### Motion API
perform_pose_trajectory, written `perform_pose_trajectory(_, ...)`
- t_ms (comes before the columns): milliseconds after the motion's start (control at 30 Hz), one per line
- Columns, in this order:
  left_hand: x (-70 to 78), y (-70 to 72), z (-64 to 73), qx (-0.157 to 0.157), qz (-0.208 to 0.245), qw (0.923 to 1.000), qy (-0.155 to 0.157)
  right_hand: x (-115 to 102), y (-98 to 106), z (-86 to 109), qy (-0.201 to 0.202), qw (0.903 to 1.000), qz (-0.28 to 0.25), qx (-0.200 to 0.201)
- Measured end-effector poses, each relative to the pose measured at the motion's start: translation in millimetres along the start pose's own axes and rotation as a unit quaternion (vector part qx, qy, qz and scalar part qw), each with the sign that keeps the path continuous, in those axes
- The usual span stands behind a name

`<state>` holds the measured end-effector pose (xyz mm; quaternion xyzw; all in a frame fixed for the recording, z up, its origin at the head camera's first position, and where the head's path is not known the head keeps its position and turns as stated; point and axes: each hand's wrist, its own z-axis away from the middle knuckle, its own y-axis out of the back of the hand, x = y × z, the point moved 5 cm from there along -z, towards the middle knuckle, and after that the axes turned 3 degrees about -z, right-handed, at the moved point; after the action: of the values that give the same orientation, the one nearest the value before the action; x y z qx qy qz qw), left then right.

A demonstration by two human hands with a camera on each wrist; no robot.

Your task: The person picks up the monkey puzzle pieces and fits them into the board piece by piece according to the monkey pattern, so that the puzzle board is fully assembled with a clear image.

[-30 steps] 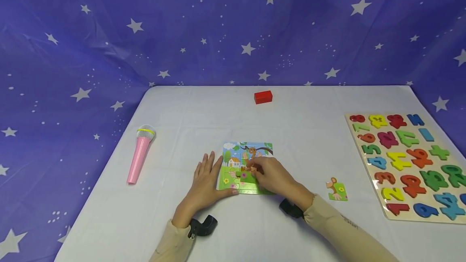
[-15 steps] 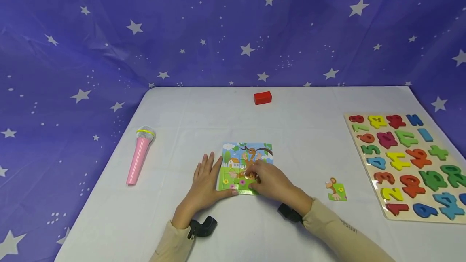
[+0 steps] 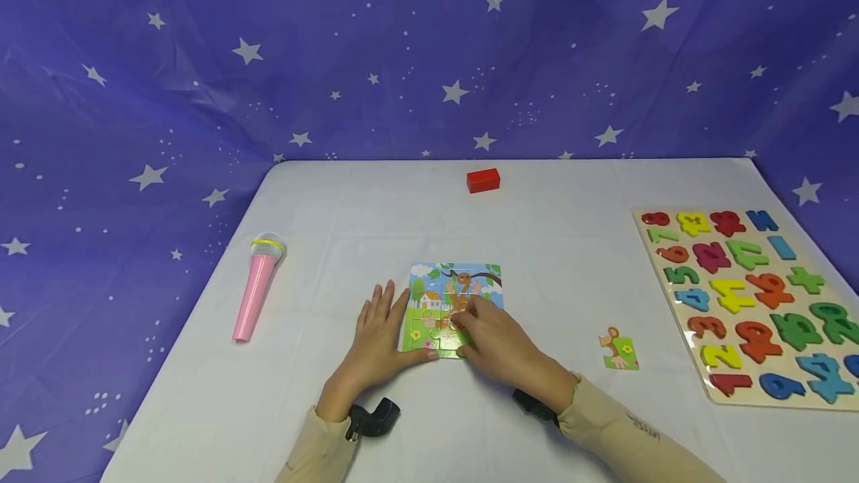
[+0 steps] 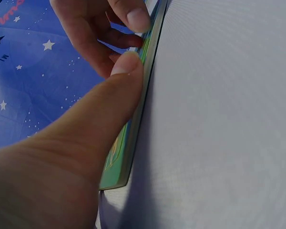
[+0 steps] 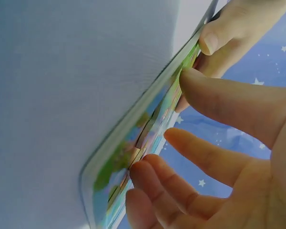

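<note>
A small jigsaw puzzle [image 3: 424, 311] with a house, a tree and an animal lies in its tray on the white table. Beside its left edge rests my left hand [image 3: 376, 338], fingers straight, its thumb on the near rim. My right hand [image 3: 503, 341] covers the puzzle's lower right part. In the right wrist view its thumb and fingertips [image 5: 185, 78] touch the puzzle face, set apart with no loose piece visible between them. One loose puzzle piece [image 3: 620, 349], green with a yellow flower, lies on the table to the right.
A wooden number board [image 3: 721, 338] with colourful digits lies at the right. To the left is a pink toy microphone [image 3: 256, 289]. A red block [image 3: 483, 180] sits near the far edge. Purple star-patterned cloth [image 3: 403, 43] hangs behind the table [image 3: 362, 207].
A green puzzle piece under my right hand has gone from raised to lying among the other pieces. The right hand has come slightly down and nearer. My left hand stays in place.
</note>
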<state>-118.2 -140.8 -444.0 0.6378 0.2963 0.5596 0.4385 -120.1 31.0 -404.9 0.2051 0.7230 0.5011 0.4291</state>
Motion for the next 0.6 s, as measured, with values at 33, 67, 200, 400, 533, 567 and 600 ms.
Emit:
perform_pose_trajectory(33, -0.2, -0.1, -0.1, 0.001, -0.001, 1.0000, -0.001, -1, 0, 1.3, 0.004, 1.0000, 0.004, 0.000)
perform_pose_trajectory(67, -0.1, -0.1, -0.1, 0.002, -0.002, 1.0000, -0.002, -2, 0, 3.0, 0.008, 0.9999, 0.010, -0.001)
perform_pose_trajectory(200, -0.1, -0.7, -0.4, 0.005, -0.004, 0.9999, -0.007, -7, -1, 12.6, 0.034, 0.9988, 0.030, -0.019)
perform_pose_trajectory(400, 1.0, 0.2, -0.2, 0.003, -0.007, 0.9999, -0.008, -17, -8, 31.6, 0.070, 0.9894, 0.051, -0.116)
perform_pose_trajectory(533, 0.5, 0.1, -0.3, 0.004, -0.009, 0.9999, -0.005, -20, -12, 39.7, 0.069, 0.9852, 0.038, -0.152)
perform_pose_trajectory(567, 0.5, 0.1, -0.4, 0.005, -0.009, 0.9999, -0.005, -20, -12, 40.7, 0.070, 0.9847, 0.037, -0.155)
perform_pose_trajectory(600, 0.4, 0.1, -0.4, 0.006, -0.010, 0.9999, -0.004, -21, -13, 41.5, 0.069, 0.9842, 0.037, -0.159)
